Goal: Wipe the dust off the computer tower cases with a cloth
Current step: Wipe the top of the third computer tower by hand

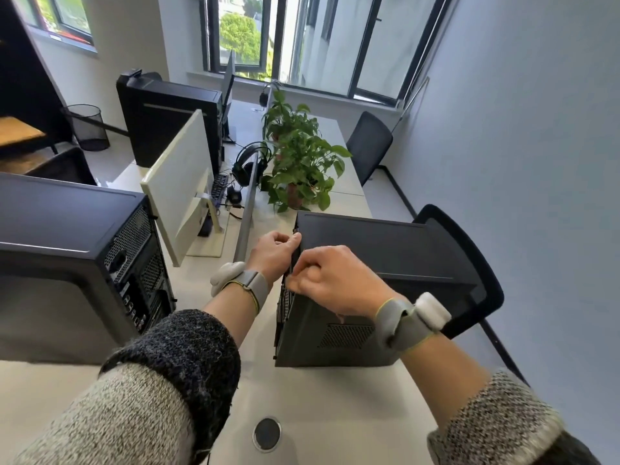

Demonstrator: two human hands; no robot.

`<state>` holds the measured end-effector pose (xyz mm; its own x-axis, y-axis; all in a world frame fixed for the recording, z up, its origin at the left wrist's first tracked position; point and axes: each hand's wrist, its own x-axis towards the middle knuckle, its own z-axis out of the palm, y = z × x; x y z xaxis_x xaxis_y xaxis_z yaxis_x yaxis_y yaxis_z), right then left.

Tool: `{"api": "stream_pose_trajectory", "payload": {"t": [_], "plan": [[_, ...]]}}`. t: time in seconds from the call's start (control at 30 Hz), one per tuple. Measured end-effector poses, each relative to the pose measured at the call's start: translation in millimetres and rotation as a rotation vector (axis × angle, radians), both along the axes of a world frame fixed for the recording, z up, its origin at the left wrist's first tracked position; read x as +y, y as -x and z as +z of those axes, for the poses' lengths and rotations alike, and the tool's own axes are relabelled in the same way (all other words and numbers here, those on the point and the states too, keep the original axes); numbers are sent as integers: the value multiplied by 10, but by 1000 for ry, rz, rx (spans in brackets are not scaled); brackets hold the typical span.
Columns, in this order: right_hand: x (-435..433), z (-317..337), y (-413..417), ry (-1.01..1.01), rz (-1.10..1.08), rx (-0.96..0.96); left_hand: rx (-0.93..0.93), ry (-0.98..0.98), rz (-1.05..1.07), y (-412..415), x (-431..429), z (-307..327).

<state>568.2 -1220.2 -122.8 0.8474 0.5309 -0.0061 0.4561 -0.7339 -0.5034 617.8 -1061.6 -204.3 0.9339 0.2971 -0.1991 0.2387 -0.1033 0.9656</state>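
Observation:
A dark grey computer tower (385, 256) stands on the white desk (302, 397) in front of me, its rear panel facing left. My left hand (273, 251) grips the tower's top rear corner, with the thumb on the top edge. My right hand (332, 280) lies just below it with curled fingers on the rear edge. No cloth shows in either hand. A second dark tower (73, 263) stands at the left, and a third tower (167, 119) is farther back.
A white monitor (181, 186) stands between the left towers. A grey divider (248, 203) runs down the desk's middle. Potted plants (298, 162), headphones (248, 162) and a keyboard lie beyond. Two black chairs (469, 273) stand along the right side. A cable grommet (266, 434) sits near me.

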Motion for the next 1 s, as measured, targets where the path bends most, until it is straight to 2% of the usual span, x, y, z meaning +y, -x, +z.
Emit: {"api": "stream_pose_trajectory", "payload": {"t": [0.03,0.1,0.13,0.2,0.27,0.33,0.4,0.5,0.6,0.67,0.73,0.9,1.0], "plan": [[-33,27,-8,-58,-3,16,-10,-2,-6,19,10,7],[-156,68,-190,-186,-196,-99,-31,-17,-8,33,19,30],[-215,92,-283,-193,-313,-163,-41,-28,-4,44,26,44],[-232,46,-330,-54,-398,-208,-57,-58,-9,63,23,48],[-124,-139,-209,119,-268,-309,-69,-56,-30,62,15,31],[-3,-227,-14,136,-76,-399,-78,-6,-43,57,32,18],[26,-197,16,30,35,-364,-78,62,-43,62,69,23],[-41,-53,-280,-231,-215,-286,-65,81,-19,81,156,49],[-77,37,-694,-112,-426,-256,-61,73,-11,88,236,39],[74,-20,-885,30,-436,-164,-58,70,-23,103,266,18],[264,-173,-936,138,-402,-182,-63,59,-30,113,282,-7],[496,-198,-616,19,-167,-257,-95,26,-45,85,269,4],[333,-159,-707,-9,-189,-232,-126,-60,-25,41,182,85]]}}
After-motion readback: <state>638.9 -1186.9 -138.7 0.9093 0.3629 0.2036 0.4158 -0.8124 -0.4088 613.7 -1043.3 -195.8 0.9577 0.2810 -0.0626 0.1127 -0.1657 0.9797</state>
